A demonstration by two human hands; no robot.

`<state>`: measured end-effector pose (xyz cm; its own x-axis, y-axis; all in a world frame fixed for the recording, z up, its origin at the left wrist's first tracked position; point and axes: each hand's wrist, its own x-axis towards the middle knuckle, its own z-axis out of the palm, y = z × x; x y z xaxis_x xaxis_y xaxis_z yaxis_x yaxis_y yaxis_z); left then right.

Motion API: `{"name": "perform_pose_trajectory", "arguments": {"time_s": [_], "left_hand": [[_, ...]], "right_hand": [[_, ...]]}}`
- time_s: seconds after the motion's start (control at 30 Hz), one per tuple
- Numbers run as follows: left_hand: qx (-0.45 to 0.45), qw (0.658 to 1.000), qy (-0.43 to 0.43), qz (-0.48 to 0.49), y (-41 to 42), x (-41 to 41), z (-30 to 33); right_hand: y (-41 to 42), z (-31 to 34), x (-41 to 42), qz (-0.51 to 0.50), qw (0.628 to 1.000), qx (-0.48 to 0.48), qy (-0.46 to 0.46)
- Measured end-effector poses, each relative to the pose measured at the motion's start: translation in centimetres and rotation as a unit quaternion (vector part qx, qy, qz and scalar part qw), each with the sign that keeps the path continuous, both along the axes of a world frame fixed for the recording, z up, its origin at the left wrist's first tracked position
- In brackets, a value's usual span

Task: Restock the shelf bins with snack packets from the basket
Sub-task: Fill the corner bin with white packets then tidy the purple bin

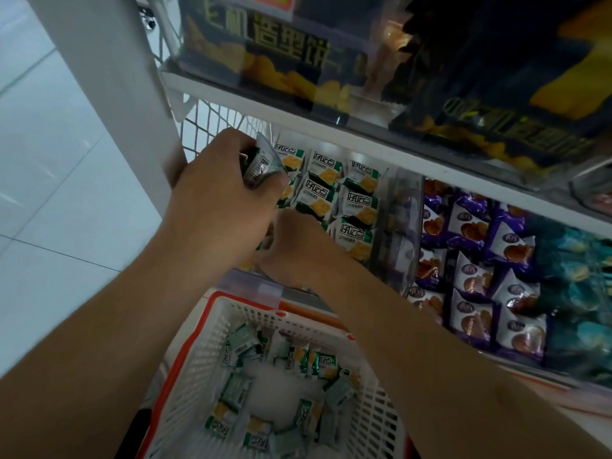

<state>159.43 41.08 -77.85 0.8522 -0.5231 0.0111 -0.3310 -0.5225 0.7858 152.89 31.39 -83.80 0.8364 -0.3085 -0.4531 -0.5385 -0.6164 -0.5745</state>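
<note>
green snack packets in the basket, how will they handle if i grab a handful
The green snack packets look like thin glossy film, so probably light, crinkly and a bit slippery. They lie loose and jumbled in the basket, so a handful may shed some. The left hand grips several at once, suggesting they squash together easily.

Shop: stocked snack shelves [331, 140]

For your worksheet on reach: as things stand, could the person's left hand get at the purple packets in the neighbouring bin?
Probably not straight away. The left hand already grips green packets at the far left, and the right hand and a clear divider lie between it and the purple packets.
</note>
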Motion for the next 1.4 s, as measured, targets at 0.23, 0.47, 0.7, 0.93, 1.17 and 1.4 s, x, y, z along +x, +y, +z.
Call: {"name": "perform_pose_trajectory", "arguments": {"time_s": [0.23, 0.47, 0.7, 0.93, 1.17, 1.4], "left_hand": [[-0.014, 0.999, 0.027, -0.021, 0.0, 0.1, 0.0], [-0.038, 0.995, 0.091, -0.033, -0.1, -0.7, 0.3], [0.032, 0.992, 0.065, -0.104, -0.5, -1.4, -0.3], [-0.074, 0.966, 0.246, 0.035, -0.5, -1.7, 0.1], [-0.073, 0.964, 0.253, 0.029, 0.2, -2.5, -0.3], [-0.059, 0.981, 0.186, 0.011, 1.2, -3.0, 0.3]], "right_hand": [[-2.4, 1.2, -0.8, -0.034, 0.998, 0.057, -0.002], [-5.3, 4.7, -2.2, -0.304, 0.866, 0.388, -0.085], [-5.4, 4.5, -3.5, -0.226, 0.820, 0.507, -0.137], [-6.1, 4.1, -4.7, -0.229, 0.887, 0.335, -0.222], [-5.5, 4.5, -5.6, -0.128, 0.948, 0.180, -0.229], [-4.5, 4.9, -6.2, 0.057, 0.963, -0.043, -0.259]]}}
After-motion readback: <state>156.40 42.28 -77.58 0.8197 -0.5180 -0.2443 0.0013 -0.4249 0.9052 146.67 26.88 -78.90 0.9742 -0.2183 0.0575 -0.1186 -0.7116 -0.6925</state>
